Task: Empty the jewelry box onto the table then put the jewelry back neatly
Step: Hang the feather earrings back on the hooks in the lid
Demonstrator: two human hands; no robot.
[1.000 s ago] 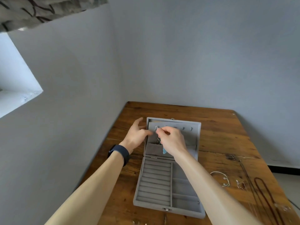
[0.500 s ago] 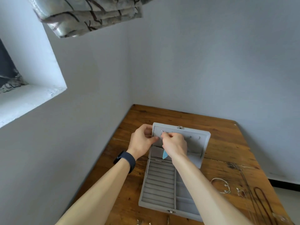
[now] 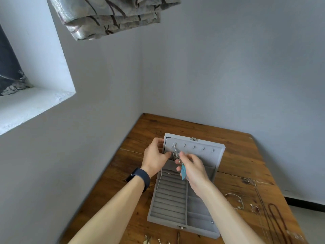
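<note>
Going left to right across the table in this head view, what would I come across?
Dark wristband, left hand, blue feather earring, white bracelet, dark red cord necklace.

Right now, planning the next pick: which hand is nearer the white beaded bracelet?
Right. The right hand is over the grey velvet box, left of the bracelet; the left hand holds its lid, farther left.

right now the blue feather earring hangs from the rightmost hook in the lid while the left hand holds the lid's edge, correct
Not quite. The head view shows the blue feather earring on the leftmost hook of the lid, not the rightmost. The left hand does hold the lid's edge.
</note>
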